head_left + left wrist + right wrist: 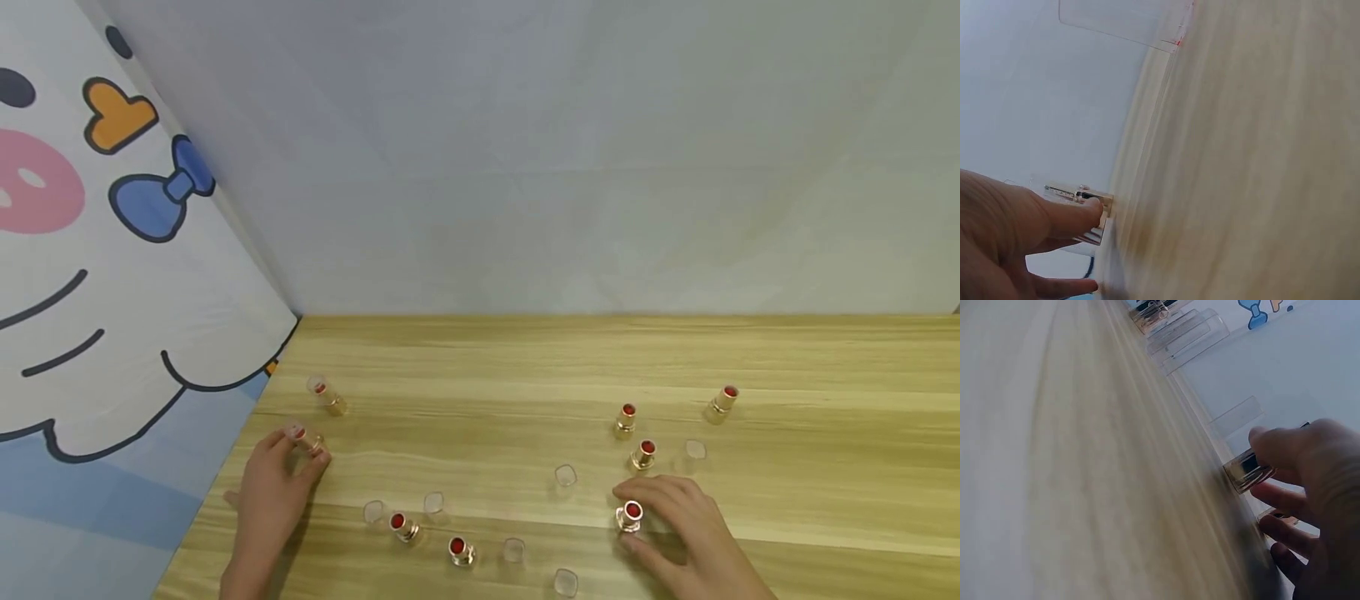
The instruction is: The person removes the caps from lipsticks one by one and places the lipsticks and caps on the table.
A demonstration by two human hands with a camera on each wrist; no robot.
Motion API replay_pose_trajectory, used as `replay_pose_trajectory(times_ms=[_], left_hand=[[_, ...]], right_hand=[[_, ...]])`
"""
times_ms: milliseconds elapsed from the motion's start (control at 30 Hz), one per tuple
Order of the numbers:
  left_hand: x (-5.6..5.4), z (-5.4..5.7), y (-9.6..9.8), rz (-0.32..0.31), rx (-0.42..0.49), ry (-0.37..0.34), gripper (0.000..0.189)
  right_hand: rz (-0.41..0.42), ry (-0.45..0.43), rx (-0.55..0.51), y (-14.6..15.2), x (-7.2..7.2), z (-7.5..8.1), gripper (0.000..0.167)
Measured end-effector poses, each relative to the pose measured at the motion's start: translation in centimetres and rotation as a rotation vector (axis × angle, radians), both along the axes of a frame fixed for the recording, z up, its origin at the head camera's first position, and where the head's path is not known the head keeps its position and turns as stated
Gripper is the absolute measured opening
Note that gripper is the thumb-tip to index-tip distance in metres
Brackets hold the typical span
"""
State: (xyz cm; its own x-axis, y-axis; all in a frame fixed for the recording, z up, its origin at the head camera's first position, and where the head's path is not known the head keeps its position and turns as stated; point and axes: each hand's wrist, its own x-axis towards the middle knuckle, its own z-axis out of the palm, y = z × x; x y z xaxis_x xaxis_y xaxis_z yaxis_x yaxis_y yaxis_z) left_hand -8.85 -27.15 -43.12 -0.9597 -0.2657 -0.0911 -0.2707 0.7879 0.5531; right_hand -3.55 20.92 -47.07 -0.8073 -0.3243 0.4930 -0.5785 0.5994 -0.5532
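At the left of the table my left hand (272,492) grips a gold lipstick (317,443) that stands upright under a clear cap (294,430). In the left wrist view the thumb lies against its gold base (1105,203). Just behind it stands another capped lipstick (332,402). Over on the right, my right hand (693,529) pinches an uncapped lipstick (630,517) with a red tip, low by its base, between thumb and fingers. Its base (1244,470) appears to rest on the wood in the right wrist view.
Uncapped red lipsticks stand behind the right hand, one (643,455) close by and one (723,402) farther off. Two more, a left one (403,527) and a right one (461,552), stand front centre. Several clear caps (566,476) are scattered between the hands. A pale curtain (585,208) borders the back.
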Motion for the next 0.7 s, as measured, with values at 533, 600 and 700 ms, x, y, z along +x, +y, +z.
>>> replay_pose_trajectory(times_ms=[533,600,700], left_hand=[[2.2,5.1,5.0,-0.041,-0.177,0.132,0.017],[2.6,5.8,6.0,-0.073,-0.184,0.158,0.016],[3.2,6.3,7.7,-0.129,-0.196,0.234,0.016]], right_hand=[[0.104,0.187,-0.169,-0.8,-0.4,2.8,0.030],[0.117,0.215,-0.180,-1.2,-0.6,3.4,0.027],[0.141,0.242,-0.185,-2.2,-1.0,4.6,0.028]])
